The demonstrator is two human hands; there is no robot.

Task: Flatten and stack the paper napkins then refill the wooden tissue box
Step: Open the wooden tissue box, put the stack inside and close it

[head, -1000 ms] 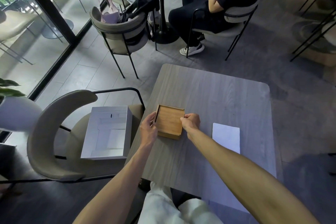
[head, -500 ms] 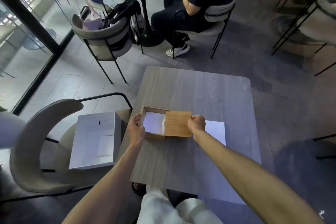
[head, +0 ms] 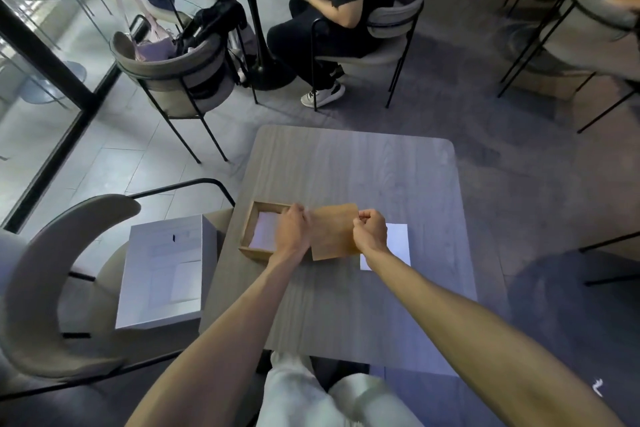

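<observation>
Near the centre of the frame we see the wooden tissue box (head: 250,238) open on the grey worktop (head: 349,170), white napkins (head: 262,234) lying inside it. Our left hand (head: 292,230) rests over the box's right part, its grip unclear, while our right hand (head: 370,230) pinches the right edge of the wooden lid (head: 334,230). Just right of it, a loose white napkin (head: 398,241) lies flat on the worktop.
</observation>
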